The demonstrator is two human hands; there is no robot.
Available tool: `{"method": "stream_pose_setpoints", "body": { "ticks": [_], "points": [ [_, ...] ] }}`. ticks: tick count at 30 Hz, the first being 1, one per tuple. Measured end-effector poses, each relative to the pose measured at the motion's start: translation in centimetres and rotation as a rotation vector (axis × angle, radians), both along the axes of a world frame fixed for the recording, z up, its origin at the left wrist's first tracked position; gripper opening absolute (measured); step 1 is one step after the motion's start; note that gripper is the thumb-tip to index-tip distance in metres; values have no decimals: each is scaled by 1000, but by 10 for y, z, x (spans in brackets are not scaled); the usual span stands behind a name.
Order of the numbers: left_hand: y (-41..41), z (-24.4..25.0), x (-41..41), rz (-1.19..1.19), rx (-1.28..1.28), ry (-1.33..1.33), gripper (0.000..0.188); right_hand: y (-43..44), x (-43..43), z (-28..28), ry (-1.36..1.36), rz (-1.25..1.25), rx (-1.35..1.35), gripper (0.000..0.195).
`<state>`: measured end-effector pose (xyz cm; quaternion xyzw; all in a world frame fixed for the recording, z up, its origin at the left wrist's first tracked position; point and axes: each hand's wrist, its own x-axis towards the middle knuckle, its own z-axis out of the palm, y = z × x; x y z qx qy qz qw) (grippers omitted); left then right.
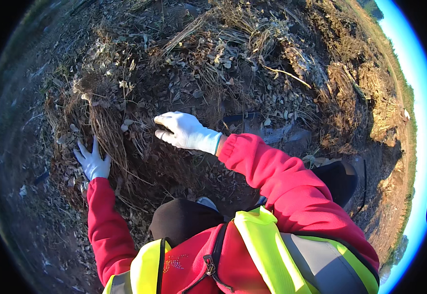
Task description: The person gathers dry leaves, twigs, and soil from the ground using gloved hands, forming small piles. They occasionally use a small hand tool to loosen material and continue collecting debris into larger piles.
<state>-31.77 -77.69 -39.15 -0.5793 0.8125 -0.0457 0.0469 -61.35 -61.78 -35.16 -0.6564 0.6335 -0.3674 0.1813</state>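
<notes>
My left hand [94, 161], in a white glove, has its fingers spread against the side of a heap of dried plants [107, 125]. The heap is a tangle of brown stems and withered leaves. To the right of those stems, my right hand [180, 130] is held over the plants, also gloved in white. Its thumb and fingers are curved with a gap between them, and I see nothing in that gap. Whether its fingertips touch the leaves I cannot tell.
Crumpled plastic film [285, 135] and a dark strip [241, 117] lie on the ground right of my right hand. More dried plant piles [382, 95] stretch off to the right. A pale stalk [289, 74] lies across the litter ahead. My shoe [207, 203] shows below the heap.
</notes>
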Motion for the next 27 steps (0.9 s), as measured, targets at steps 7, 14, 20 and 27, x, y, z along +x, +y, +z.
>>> {"method": "stream_pose_setpoints", "body": {
  "ticks": [7, 14, 20, 27],
  "points": [
    [1, -1, -1, 13, -5, 28, 83, -5, -204, 93, 81, -290, 420, 34],
    [10, 32, -6, 2, 17, 34, 85, 37, -323, 63, -574, -619, 384, 41],
    [34, 118, 9, -97, 13, -47, 65, 11, -313, -19, -711, -528, 454, 37],
    [80, 161, -32, -325, -230, 166, 44, -12, -238, -18, -40, -204, 287, 34]
  ]
}}
